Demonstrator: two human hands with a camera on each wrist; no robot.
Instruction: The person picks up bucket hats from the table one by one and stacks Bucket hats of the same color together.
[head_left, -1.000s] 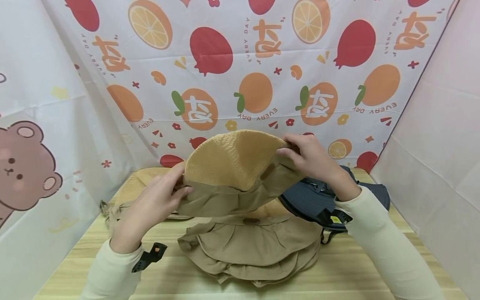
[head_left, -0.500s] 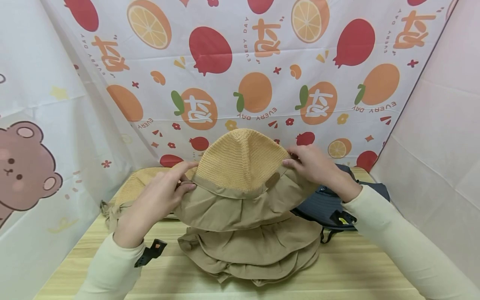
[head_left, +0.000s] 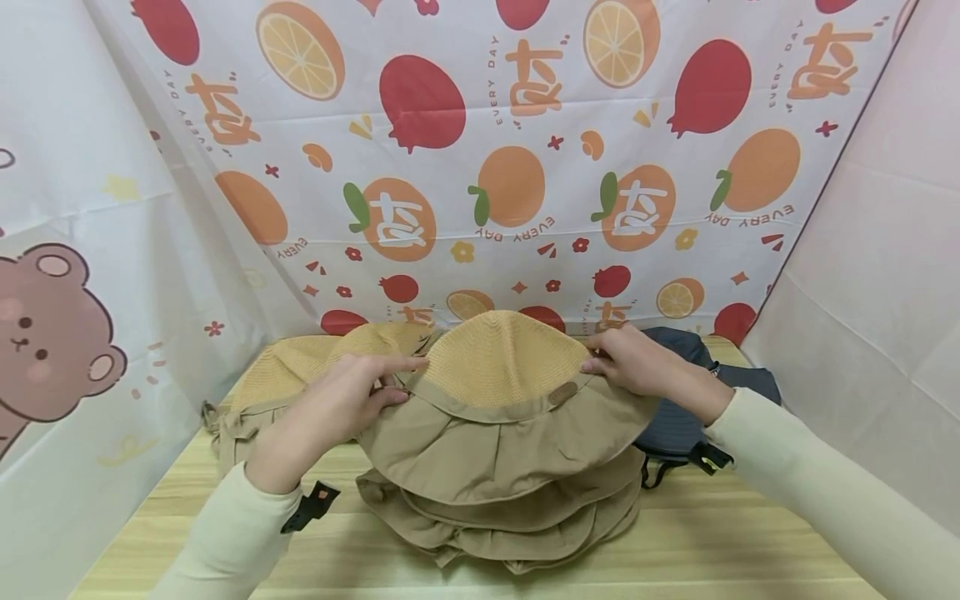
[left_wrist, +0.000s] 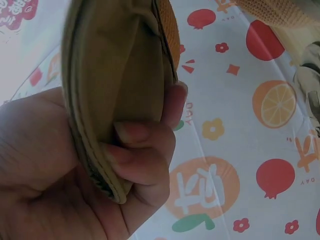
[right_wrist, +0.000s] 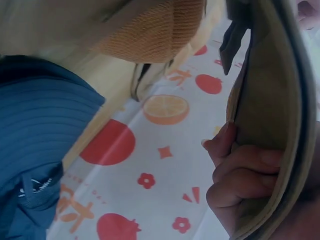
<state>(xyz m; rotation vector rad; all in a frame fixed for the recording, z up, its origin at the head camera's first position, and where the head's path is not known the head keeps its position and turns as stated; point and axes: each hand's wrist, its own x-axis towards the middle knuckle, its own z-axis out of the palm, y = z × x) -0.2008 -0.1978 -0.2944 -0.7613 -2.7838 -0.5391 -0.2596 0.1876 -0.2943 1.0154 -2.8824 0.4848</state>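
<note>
A sun hat [head_left: 498,367] with a yellow knitted crown and a pleated khaki brim hangs between both hands in the head view. My left hand [head_left: 341,404] pinches its left side where crown meets brim. On the opposite side my right hand [head_left: 636,360] grips it, close to a small brown patch. In the left wrist view, curled fingers [left_wrist: 145,165] hold the khaki brim [left_wrist: 112,60]. The right wrist view shows fingers [right_wrist: 245,170] bent round the brim edge. Directly below, partly covered, lie stacked khaki hats [head_left: 517,546] with layered brims.
More yellow-and-khaki hats [head_left: 288,362] lie at the back left of the wooden table [head_left: 172,525], one with a khaki bow. Navy hats [head_left: 671,429] with a black strap lie at the right. A fruit-print cloth [head_left: 495,108] hangs behind.
Both hands have lowered the hat toward the stack and toward me. Its crown has opened from a caved-in shape to a rounder one, and the brim now overlaps the stacked brims in view.
</note>
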